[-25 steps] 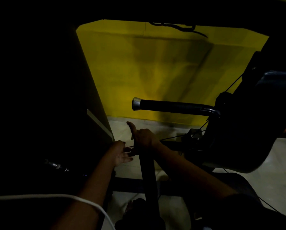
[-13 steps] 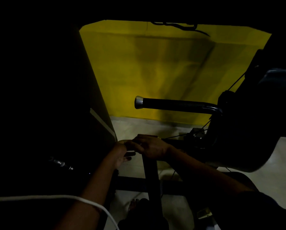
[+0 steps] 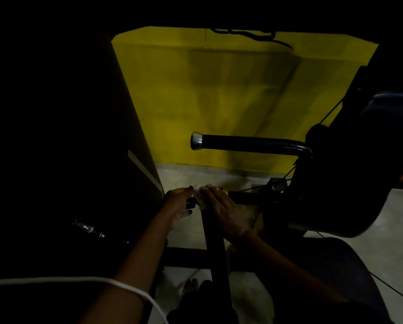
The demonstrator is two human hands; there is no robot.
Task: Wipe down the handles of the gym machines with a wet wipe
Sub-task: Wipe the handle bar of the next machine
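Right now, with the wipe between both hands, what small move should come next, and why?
Probably grip the wet wipe in the right hand and raise it to the black chrome-capped handle. The wipe is bunched between it and the left hand, low by a dark bar, and nothing touches that handle.

Dim gym, padded machine handle [image 3: 247, 142], cables [image 3: 331, 112], yellow wall [image 3: 219, 90]

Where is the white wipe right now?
Low in the middle of the head view, the wipe sits bunched between the left hand and right hand, at the top of the dark bar, below the black handle.
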